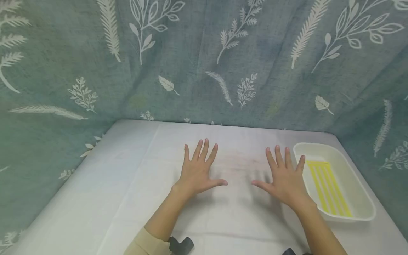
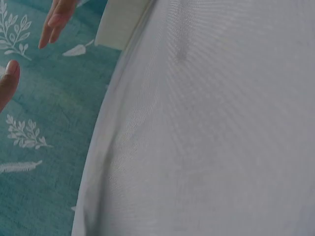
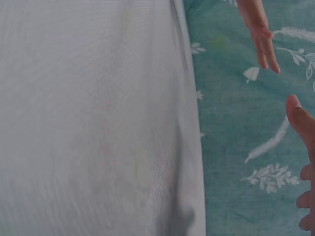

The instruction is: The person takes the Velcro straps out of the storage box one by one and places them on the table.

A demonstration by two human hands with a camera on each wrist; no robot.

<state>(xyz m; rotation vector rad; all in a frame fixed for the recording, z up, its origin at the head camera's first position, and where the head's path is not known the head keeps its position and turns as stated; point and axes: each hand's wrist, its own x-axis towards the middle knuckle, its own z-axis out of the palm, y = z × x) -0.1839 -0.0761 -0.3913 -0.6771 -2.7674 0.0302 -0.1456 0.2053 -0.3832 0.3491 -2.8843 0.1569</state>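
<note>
Both hands are held out over the white-covered table [image 1: 143, 198], fingers spread and thumbs pointing toward each other. In the head view the left hand [image 1: 196, 173] is left of the right hand [image 1: 285, 179], and neither holds anything. The right hand is nearest to a white plastic tray [image 1: 363, 198], its little finger overlapping the tray's left rim in this view. Inside the tray lie several yellow strips [image 1: 331, 187] side by side. At the left edge of the left wrist view a thumb [image 2: 10, 78] shows; the right wrist view has the right thumb [image 3: 300, 118].
A blue-green curtain [image 1: 191, 49] with white leaf prints hangs behind the table and along its sides. The tray stands near the table's right edge. A dark strap piece [image 1: 181, 246] sits by the left wrist, below a beige sleeve [image 1: 148, 244].
</note>
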